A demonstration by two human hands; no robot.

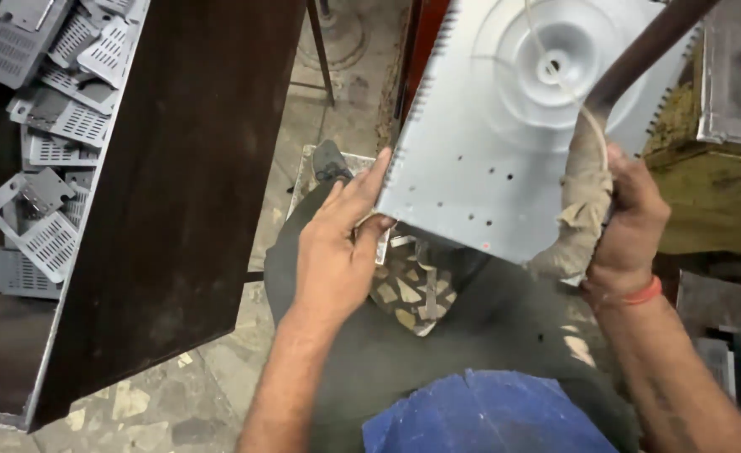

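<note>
The left hand (337, 243) pinches the near-left corner of a grey sheet-metal panel (504, 134) tilted above the lap, the right hand (626, 222) grips a cloth-wrapped lever (588, 180), seemingly mid-pressing, while finished perforated parts (47, 126) lie far left.

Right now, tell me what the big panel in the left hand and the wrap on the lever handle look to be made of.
Panel: apparently thin sheet metal, pale grey matt finish; pressed concentric rings, punched holes and toothed edges suggest it. Wrap: looks like worn beige cloth, frayed and creased, gripped by the right hand. The left hand holds the panel's lower edge.
</note>
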